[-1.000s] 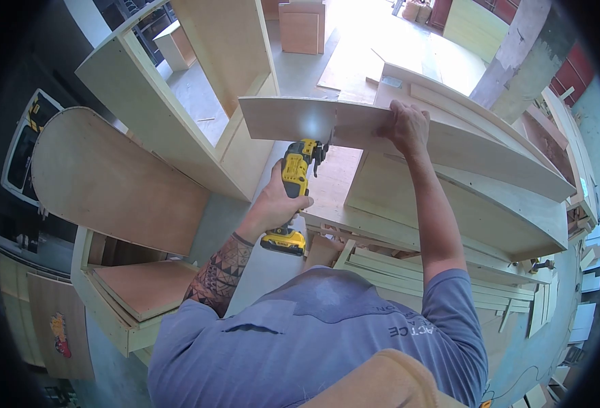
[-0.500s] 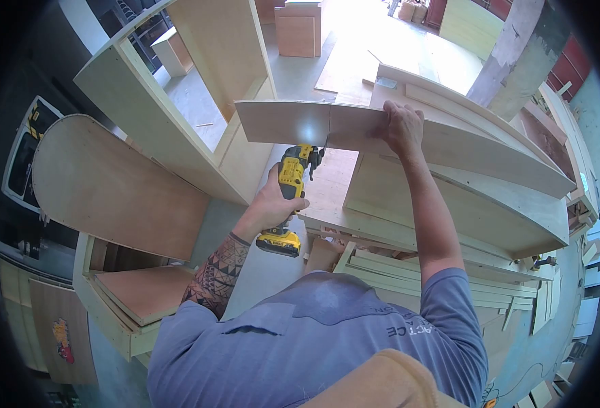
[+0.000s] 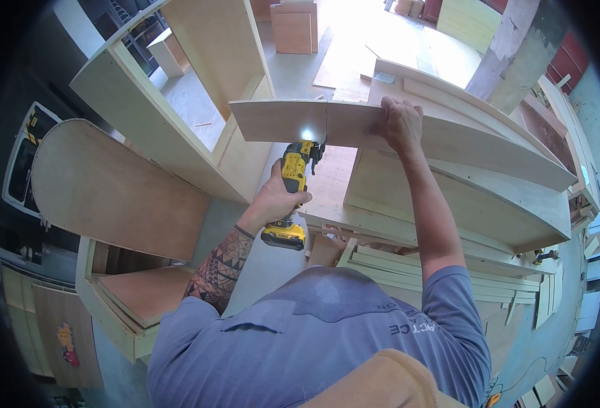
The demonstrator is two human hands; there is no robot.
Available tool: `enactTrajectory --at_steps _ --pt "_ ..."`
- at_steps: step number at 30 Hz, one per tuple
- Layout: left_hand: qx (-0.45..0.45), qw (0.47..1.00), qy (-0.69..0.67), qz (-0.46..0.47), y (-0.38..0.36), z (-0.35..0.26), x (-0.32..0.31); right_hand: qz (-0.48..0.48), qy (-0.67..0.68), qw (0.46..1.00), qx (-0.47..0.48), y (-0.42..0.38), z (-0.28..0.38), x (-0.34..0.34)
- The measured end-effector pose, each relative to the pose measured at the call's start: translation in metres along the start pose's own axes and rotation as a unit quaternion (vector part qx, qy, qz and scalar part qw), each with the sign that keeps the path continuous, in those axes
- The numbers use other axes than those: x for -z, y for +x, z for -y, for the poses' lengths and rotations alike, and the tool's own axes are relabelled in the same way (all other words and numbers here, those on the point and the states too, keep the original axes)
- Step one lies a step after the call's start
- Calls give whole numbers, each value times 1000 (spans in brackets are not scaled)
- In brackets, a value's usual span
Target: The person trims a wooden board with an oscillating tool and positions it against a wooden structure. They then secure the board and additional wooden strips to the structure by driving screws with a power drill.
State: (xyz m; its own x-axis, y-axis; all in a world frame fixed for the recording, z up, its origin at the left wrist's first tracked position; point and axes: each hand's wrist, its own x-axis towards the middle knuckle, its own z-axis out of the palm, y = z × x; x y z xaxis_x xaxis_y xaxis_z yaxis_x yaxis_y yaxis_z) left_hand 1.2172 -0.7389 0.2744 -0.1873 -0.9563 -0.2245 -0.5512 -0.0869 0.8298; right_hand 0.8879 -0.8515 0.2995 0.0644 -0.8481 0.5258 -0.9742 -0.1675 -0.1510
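A yellow and black cordless power tool (image 3: 294,170) is in my left hand (image 3: 279,199), its battery end pointing down toward me. The tool's head meets the lower edge of a long thin wooden board (image 3: 279,122), by a dark vertical line across the board. A bright light from the tool shines on the board's face. My right hand (image 3: 402,124) grips the board to the right of that line, fingers over its top edge. The board's right part rests over a stack of wooden panels (image 3: 449,112).
An open wooden frame (image 3: 143,109) stands at the upper left, with a round-ended panel (image 3: 109,183) below it. A wooden box with loose panels (image 3: 143,292) is at the lower left. Light wood strips (image 3: 442,280) lie below the workpieces on the right. A pillar (image 3: 510,54) rises behind.
The tool in my left hand has moved slightly up against the board, and its light spot sits nearer the board's lower edge. My right hand keeps its hold.
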Motion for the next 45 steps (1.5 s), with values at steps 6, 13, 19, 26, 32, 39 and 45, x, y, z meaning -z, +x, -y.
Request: enactTrajectory --at_steps 6,13,19,26,32,39,45 --pt "-9 1000 3 23 14 32 -19 5 5 1000 -8 1 1 1" --pt "56 997 -8 43 -12 10 -6 -4 10 1000 -3 10 -7 -4" --pt "-17 998 -61 -5 -32 -16 8 1 15 1000 1 6 -9 -3" --pt "-51 998 -39 -30 -21 -37 26 9 -8 1000 -16 -3 -3 0" --pt "-12 1000 -14 1 -38 -68 37 -3 -10 1000 -20 -12 0 2" --pt "23 1000 8 9 -39 -75 38 -3 -9 1000 -19 -14 4 4" --pt "-35 998 14 -47 -40 -80 29 -57 8 998 4 -25 6 0"
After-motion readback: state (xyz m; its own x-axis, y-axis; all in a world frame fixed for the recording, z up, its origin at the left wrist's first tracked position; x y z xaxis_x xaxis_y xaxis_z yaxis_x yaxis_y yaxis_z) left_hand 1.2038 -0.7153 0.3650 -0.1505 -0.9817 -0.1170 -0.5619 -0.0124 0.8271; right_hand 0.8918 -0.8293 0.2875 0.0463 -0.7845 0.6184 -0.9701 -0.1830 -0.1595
